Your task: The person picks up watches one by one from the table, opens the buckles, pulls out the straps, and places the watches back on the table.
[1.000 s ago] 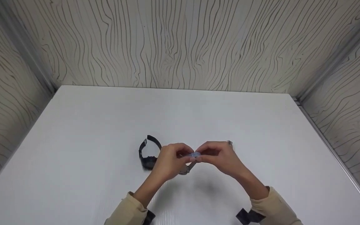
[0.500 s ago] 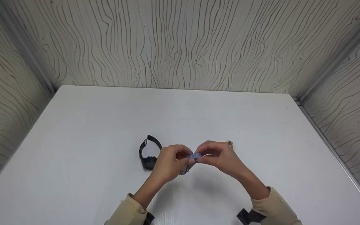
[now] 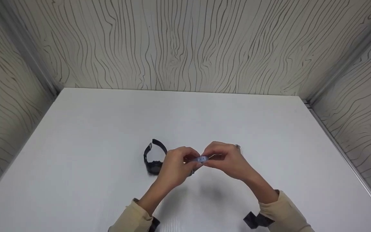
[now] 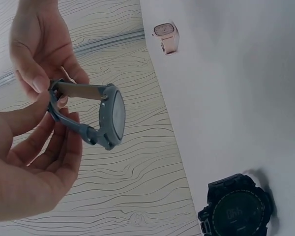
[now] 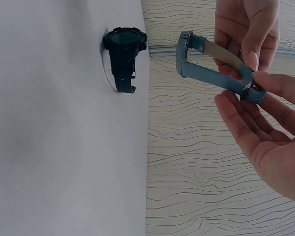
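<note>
Blue watch (image 4: 107,118): held above the bench (image 3: 85,145), slightly right of the midpoint between the left and right edges, well apart from the far edge. The strap, blue outside and tan inside, forms a loop from the case to the fingers of both hands. The case is tilted, extending away from the fingers. Whether the buckle is fastened cannot be determined.

Left hand (image 3: 176,166): grip clamped on the strap at the end of the loop opposite the case; thumb and fingertips pinch it.

Right hand (image 3: 226,159): grip likewise clamped on the strap, thumb against fingers, just beside the left fingertips.

Black watch (image 3: 155,167): rests on the bench, to the left of the midpoint between the side edges and just beside the left hand, which partly covers it in the head view. Its strap curves toward the far edge. The digits on its display are too dim to read.

Pink watch (image 4: 165,33): rests on the bench beyond the right hand, on the side toward the right edge; mostly hidden in the head view.

Surroundings: beige sleeves (image 3: 285,212) cover both forearms. A wood-grain panel (image 3: 179,45) stands along the far edge of the bench.
</note>
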